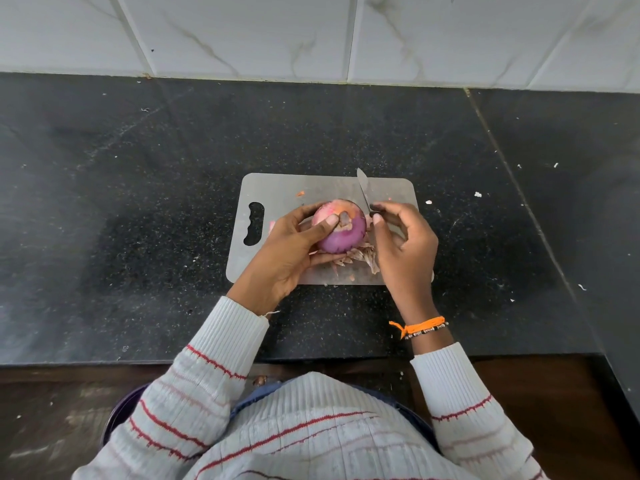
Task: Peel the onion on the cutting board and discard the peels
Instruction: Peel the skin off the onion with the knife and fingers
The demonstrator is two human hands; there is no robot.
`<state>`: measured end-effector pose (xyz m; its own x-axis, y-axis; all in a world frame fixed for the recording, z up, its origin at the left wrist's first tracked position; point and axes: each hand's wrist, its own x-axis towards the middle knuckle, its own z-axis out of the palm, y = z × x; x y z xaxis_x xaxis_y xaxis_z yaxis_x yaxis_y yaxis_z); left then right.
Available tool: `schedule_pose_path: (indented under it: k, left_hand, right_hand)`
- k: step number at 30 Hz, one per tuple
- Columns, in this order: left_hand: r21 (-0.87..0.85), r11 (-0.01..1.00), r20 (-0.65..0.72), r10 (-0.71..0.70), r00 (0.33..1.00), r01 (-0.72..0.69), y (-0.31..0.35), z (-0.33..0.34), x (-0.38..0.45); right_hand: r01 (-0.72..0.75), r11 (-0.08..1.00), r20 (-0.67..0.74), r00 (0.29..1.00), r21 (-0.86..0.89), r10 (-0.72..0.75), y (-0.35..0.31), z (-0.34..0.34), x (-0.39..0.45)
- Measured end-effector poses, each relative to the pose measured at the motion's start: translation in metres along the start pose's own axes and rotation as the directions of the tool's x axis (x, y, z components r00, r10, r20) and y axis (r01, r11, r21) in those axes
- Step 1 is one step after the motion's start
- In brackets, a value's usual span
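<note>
A purple-red onion point(341, 233), partly stripped of its dry skin, is held just above the grey cutting board point(294, 188). My left hand point(287, 251) grips it from the left, thumb across its top. My right hand point(405, 244) sits at the onion's right side and holds a small knife point(363, 187) whose blade points away over the board. Dry peels point(360, 258) lie on the board under and to the right of the onion.
The board lies on a black speckled counter point(138, 202) with small scraps scattered on it, against a white tiled wall point(311, 36). A dark purple bin point(121, 417) shows below the counter's front edge at the lower left.
</note>
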<state>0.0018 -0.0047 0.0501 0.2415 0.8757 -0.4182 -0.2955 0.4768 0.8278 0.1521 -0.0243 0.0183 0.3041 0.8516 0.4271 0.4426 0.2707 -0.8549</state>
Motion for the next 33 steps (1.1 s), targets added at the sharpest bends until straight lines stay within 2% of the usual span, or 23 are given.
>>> schedule_pose_path:
  k: [3, 6, 20, 25, 30, 33]
  left_hand:
    - [0.011, 1.000, -0.028, 0.004, 1.000, -0.004, 0.000, 0.000, 0.001]
    - [0.037, 0.999, -0.036, 0.010, 0.999, -0.009, 0.001, -0.001, 0.001]
    - [0.143, 0.989, -0.051, 0.036, 0.998, -0.029, 0.000, 0.000, 0.002]
    - [0.134, 0.991, -0.049, 0.016, 0.999, -0.009, -0.002, -0.001, 0.003]
    - [0.105, 0.995, -0.049, 0.005, 0.999, 0.000, 0.001, -0.003, 0.004]
    - [0.101, 0.995, -0.051, 0.005, 0.999, 0.000, 0.002, -0.003, 0.004]
  right_hand:
    - [0.096, 0.994, 0.071, 0.992, 0.046, -0.100, -0.010, -0.005, 0.003]
    - [0.171, 0.985, 0.116, 0.979, -0.014, -0.169, -0.009, -0.007, 0.005]
    - [0.311, 0.938, 0.167, 0.944, -0.155, -0.286, -0.001, -0.008, 0.008]
    - [0.256, 0.957, 0.173, 0.957, -0.138, -0.232, 0.003, -0.007, 0.009]
    - [0.048, 0.998, 0.111, 0.993, 0.030, -0.051, 0.004, -0.007, 0.005]
    - [0.047, 0.997, 0.155, 0.986, 0.067, -0.057, 0.003, -0.009, 0.005]
